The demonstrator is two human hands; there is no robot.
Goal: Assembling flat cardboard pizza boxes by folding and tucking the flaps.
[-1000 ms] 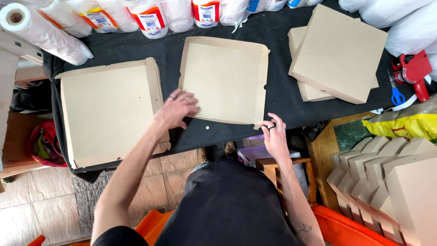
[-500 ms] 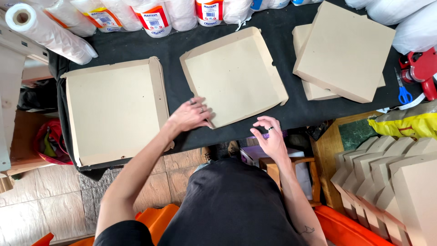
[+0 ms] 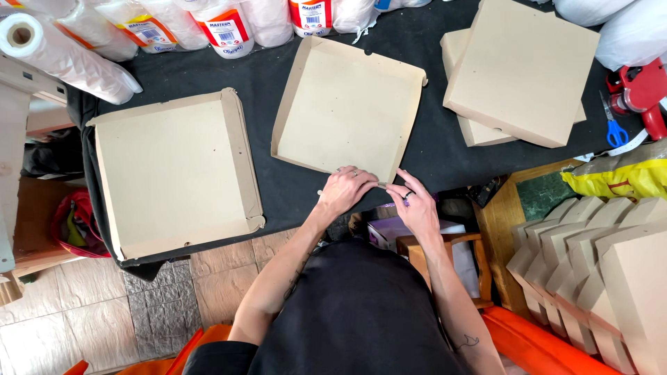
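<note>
Black-covered table over a brown and grey tiled floor, small wooden stool beneath.

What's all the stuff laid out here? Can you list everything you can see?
open box tray: one, tan, table centre
second tray: one, tan, left
closed boxes: two stacked, tan, upper right
folded boxes: a row, tan, lower right
plastic rolls: several, white, far edge
tape dispenser: one, red, right
scissors: one, blue handles, right
table cover: black
left hand: on tray's near edge
right hand: on the same edge
</note>
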